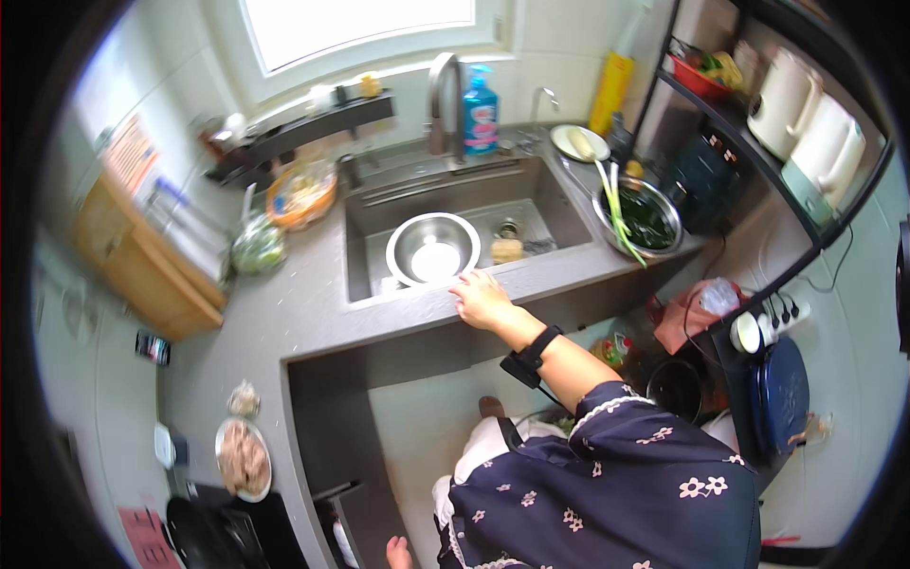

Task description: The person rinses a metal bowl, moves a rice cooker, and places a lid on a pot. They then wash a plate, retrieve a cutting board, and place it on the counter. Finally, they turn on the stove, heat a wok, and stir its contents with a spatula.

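My right hand, with a black band on its wrist, is at the front edge of the grey sink. Its fingers are slightly apart and hold nothing visible; whether they touch the edge is unclear. Just beyond them a stainless steel bowl sits in the basin, with a yellowish sponge to its right. At the bottom edge of the view, only part of my left hand shows, beside an opened drawer or cabinet; its grip is hidden.
Right of the sink stand a metal bowl of dark leafy greens with spring onions across it, and a plate. A plate of raw meat lies on the left counter, near a black pan. A black shelf rack borders the right.
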`<move>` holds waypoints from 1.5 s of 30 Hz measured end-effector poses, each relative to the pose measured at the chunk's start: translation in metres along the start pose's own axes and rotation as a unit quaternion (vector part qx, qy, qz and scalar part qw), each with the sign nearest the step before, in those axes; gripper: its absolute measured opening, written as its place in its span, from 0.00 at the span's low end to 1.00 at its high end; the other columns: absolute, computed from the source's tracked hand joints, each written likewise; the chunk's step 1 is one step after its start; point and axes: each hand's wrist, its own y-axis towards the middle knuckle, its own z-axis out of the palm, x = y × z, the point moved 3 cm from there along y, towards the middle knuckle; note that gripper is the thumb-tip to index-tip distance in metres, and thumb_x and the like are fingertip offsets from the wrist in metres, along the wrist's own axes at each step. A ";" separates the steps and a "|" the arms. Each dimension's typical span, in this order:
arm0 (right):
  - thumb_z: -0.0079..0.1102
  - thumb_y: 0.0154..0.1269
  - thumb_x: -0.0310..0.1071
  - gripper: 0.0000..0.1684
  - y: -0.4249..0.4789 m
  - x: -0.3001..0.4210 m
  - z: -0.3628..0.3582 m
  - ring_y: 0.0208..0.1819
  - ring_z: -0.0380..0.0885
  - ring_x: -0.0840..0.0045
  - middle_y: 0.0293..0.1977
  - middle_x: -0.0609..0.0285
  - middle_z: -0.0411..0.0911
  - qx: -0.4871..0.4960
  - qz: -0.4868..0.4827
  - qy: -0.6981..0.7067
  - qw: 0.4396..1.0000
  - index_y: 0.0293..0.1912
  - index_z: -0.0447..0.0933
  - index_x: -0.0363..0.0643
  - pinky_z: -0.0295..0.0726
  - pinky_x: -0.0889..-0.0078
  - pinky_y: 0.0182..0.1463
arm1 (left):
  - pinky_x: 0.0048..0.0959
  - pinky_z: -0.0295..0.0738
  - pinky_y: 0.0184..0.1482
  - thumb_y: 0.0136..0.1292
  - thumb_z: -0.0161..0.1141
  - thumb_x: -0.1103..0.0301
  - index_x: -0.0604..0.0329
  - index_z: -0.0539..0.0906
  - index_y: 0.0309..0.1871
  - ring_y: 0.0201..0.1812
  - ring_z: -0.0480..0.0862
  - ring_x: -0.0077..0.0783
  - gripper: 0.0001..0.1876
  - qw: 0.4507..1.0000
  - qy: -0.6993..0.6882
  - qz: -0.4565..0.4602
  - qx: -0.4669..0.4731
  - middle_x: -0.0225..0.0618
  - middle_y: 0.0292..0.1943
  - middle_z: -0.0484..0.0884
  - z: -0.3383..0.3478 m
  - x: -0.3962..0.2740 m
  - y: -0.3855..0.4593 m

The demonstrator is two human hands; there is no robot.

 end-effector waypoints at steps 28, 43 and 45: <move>0.39 0.63 0.34 0.19 0.017 -0.456 -0.161 0.49 0.74 0.44 0.44 0.36 0.76 -0.074 0.477 -0.231 0.845 0.47 0.73 0.34 0.73 0.48 0.51 | 0.22 0.76 0.40 0.63 0.49 0.80 0.64 0.77 0.46 0.34 0.80 0.22 0.10 0.866 -0.139 0.461 -0.135 0.30 0.36 0.80 -0.015 -0.695 0.136; 0.46 0.58 0.32 0.17 0.059 -0.137 -0.154 0.42 0.78 0.50 0.37 0.37 0.78 -0.028 0.396 -0.150 0.906 0.42 0.76 0.29 0.76 0.56 0.45 | 0.50 0.52 0.67 0.55 0.54 0.48 0.61 0.66 0.65 0.67 0.58 0.57 0.37 0.865 -0.134 0.287 -0.389 0.55 0.67 0.58 -0.299 -0.869 0.338; 0.46 0.58 0.32 0.18 0.053 -0.103 -0.138 0.43 0.78 0.49 0.39 0.37 0.78 0.002 0.392 -0.144 0.909 0.43 0.75 0.30 0.76 0.56 0.46 | 0.51 0.51 0.66 0.57 0.55 0.48 0.58 0.68 0.63 0.66 0.59 0.54 0.34 0.866 -0.127 0.245 -0.417 0.49 0.66 0.60 -0.275 -0.889 0.355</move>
